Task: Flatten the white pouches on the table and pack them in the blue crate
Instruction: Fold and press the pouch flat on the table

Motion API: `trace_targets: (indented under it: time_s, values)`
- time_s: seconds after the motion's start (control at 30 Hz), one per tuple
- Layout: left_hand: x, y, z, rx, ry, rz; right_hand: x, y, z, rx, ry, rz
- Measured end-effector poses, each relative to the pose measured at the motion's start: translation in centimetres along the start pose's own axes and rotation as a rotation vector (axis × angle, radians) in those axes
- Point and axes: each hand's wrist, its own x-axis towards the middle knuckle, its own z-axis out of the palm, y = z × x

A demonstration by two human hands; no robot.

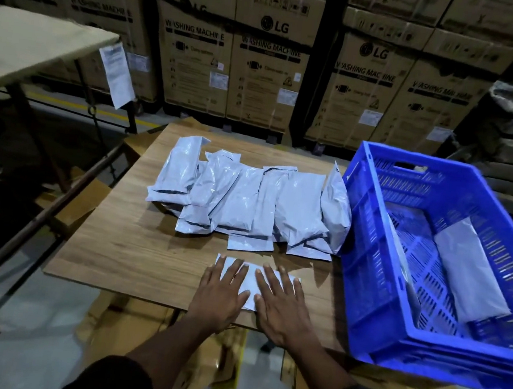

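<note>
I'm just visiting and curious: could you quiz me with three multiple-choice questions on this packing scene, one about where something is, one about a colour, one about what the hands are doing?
1. Where is the crate relative to the pile of pouches?
A. To its right
B. To its left
C. Under the table

2. What colour is the crate?
A. Red
B. Blue
C. Green

3. What are both hands doing?
A. Lifting the crate
B. Hanging idle
C. Pressing flat on one pouch

Answers:
1 A: the crate stands right of the pile of pouches.
2 B: its walls are blue.
3 C: the left hand and right hand lie palms down, fingers spread, on a white pouch on the table.
</note>
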Motion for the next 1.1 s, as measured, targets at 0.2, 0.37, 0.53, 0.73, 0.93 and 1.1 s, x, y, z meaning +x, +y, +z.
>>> trace_targets:
  time_s: [0.2, 0.37, 0.53, 0.73, 0.93, 1.1]
  values:
    - [0.1, -0.1, 0.3, 0.009, -0.036, -0.027, 0.3, -0.4, 0.0, -0.012, -0.018, 0.029]
    - [0.2, -0.8, 0.2, 0.001, -0.055, -0.041, 0.3, 0.7, -0.1, -0.039, -0.041, -0.046]
    - [0.0, -0.6, 0.4, -0.019, -0.050, -0.064, -0.1, 1.0, -0.2, -0.017, -0.045, -0.044]
    - [-1.0, -0.9, 1.3, -0.073, 0.051, -0.051, -0.2, 0.8, -0.3, -0.009, -0.034, -0.052]
    - [-1.4, -0.9, 1.5, -0.098, 0.080, -0.038, -0.5, 1.5, -0.4, 0.017, -0.025, -0.135]
    - [-0.4, -1.7, 1.0, -0.109, -0.071, -0.060, -1.1, 2.4, -0.8, -0.135, 0.052, -0.259]
